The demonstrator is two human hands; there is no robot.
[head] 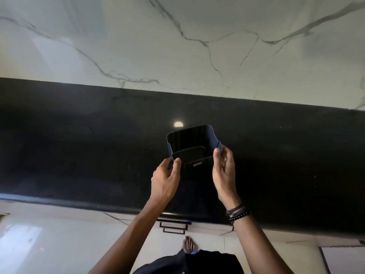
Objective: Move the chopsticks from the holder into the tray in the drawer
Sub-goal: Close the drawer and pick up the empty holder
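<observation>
A dark blue holder (192, 142) with an inner divider sits over the black countertop (79, 155); I look down into it and see no chopsticks inside. My left hand (166, 179) grips its left near corner, thumb on the rim. My right hand (224, 173) grips its right side, thumb over the edge. A closed drawer with a black handle (173, 227) sits below the counter's front edge. No tray is in view.
A white marble-patterned wall (177, 46) rises behind the counter. Pale cabinet fronts (59, 234) run below the counter edge. My bare foot (188, 244) stands on the floor near the drawer. Bracelets circle my right wrist (238, 212).
</observation>
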